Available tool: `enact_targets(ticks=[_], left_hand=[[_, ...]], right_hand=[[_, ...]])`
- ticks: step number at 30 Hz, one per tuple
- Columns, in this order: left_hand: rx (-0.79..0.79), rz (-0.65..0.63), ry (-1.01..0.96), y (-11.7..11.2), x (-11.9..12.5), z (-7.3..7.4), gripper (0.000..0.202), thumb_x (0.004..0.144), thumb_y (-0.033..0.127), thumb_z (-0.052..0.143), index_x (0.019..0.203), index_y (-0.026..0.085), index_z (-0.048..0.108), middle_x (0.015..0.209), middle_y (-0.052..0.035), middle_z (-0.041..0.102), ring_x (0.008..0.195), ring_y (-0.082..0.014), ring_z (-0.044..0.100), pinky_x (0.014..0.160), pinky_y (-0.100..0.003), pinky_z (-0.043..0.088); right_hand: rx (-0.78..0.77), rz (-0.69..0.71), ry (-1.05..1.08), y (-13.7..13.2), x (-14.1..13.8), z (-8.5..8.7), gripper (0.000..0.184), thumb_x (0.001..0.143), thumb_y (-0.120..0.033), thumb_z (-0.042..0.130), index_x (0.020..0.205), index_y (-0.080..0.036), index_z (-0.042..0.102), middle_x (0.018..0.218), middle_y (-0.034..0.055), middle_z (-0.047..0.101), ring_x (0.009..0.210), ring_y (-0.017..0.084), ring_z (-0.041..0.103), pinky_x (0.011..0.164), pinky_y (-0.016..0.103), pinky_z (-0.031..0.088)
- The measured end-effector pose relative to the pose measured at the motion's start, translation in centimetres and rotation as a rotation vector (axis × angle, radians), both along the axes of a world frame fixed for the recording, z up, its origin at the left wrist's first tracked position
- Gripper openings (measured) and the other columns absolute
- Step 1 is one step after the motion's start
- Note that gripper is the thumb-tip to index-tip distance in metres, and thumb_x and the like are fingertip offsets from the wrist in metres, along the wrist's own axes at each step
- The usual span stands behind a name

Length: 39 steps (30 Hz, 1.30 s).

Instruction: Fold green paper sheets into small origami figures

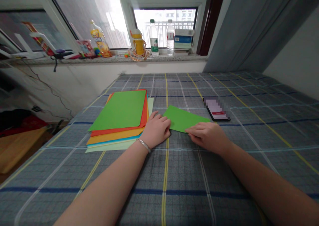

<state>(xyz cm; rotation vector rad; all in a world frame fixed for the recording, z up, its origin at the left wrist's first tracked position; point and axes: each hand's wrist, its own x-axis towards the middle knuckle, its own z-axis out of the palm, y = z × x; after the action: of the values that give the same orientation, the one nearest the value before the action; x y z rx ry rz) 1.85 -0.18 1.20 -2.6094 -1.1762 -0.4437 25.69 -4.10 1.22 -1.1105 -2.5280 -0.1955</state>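
Bed: plaid cover (224, 186), soft under paper, so press firmly.
Right fingers (195, 129): flat and together on the green sheet (183, 119), at its near edge, gripping nothing.
Left fingers (163, 119): curled at its left corner; whether they pinch it can't be told.
Sheet: between your hands, beside the stack (119, 113), short of the phone (216, 109).
Tip: pin the corner, stroke along the edge.

Your bed (224, 186) has a grey-blue plaid cover crossed by yellow, white and dark blue lines. The paper (183, 119) near its middle is bright green. The stack (119, 119) toward the left edge is green on top, with red-orange, yellow-orange, blue and pale green edges showing below. The phone (217, 110) is black, its screen pale pink with a red bar. Your bracelet (144, 145) is silver.
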Motion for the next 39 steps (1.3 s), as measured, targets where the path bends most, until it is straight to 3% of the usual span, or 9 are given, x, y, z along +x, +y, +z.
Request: enact_targets(ticks=[21,24,26,30,35,39], left_hand=[[-0.086,0.159,0.087,1.3,-4.1,0.9,0.009,0.076,0.02,0.055,0.08,0.021,0.063,0.082,-0.0041,0.065,0.088,-0.0237,0.059,0.105,-0.052,0.029],[-0.099,0.152,-0.016,1.0,-3.5,0.9,0.018,0.086,0.023,0.048,0.093,0.02,0.064,0.092,-0.0061,0.066,0.09,-0.0221,0.06,0.103,-0.047,0.034],[-0.118,0.081,-0.061,0.7,-2.8,0.5,0.027,0.092,0.028,0.043,0.109,0.022,0.062,0.108,-0.0062,0.065,0.1,-0.0216,0.059,0.104,-0.045,0.034],[-0.185,0.025,-0.007,0.2,-1.8,-0.4,0.03,0.092,0.035,0.047,0.118,0.028,0.059,0.121,-0.0049,0.061,0.11,-0.0226,0.056,0.107,-0.049,0.03],[-0.183,0.101,0.064,-0.5,-1.3,-0.5,0.034,0.089,0.031,0.052,0.122,0.027,0.057,0.12,-0.0067,0.062,0.107,-0.024,0.056,0.104,-0.048,0.032],[-0.165,0.134,0.071,-0.8,-0.9,-0.6,0.032,0.091,0.032,0.049,0.121,0.028,0.058,0.118,-0.0049,0.063,0.105,-0.025,0.057,0.104,-0.05,0.031]], right_hand=[[-0.139,0.007,0.046,1.0,2.9,0.2,0.024,0.085,-0.021,0.054,0.098,-0.026,0.074,0.097,-0.0013,0.075,0.087,0.016,0.068,0.078,0.027,0.051],[-0.196,0.069,0.045,1.2,3.0,0.0,0.025,0.085,-0.02,0.055,0.101,-0.027,0.073,0.096,-0.001,0.074,0.088,0.015,0.068,0.081,0.028,0.05],[-0.232,0.1,0.025,1.2,2.9,-0.1,0.027,0.084,-0.02,0.056,0.105,-0.028,0.071,0.1,-0.0004,0.074,0.092,0.016,0.067,0.084,0.029,0.05],[-0.293,0.14,-0.03,1.0,2.9,0.2,0.047,0.073,-0.015,0.06,0.118,-0.028,0.065,0.119,0.0032,0.067,0.107,0.02,0.062,0.092,0.036,0.048],[-0.333,0.001,-0.085,0.7,4.5,0.0,0.07,0.062,-0.007,0.059,0.13,-0.025,0.056,0.138,0.0096,0.053,0.123,0.026,0.052,0.101,0.043,0.042],[-0.301,-0.11,-0.137,1.4,5.9,-0.8,0.068,0.063,-0.001,0.053,0.127,-0.023,0.058,0.136,0.0102,0.054,0.121,0.026,0.054,0.101,0.041,0.043]])
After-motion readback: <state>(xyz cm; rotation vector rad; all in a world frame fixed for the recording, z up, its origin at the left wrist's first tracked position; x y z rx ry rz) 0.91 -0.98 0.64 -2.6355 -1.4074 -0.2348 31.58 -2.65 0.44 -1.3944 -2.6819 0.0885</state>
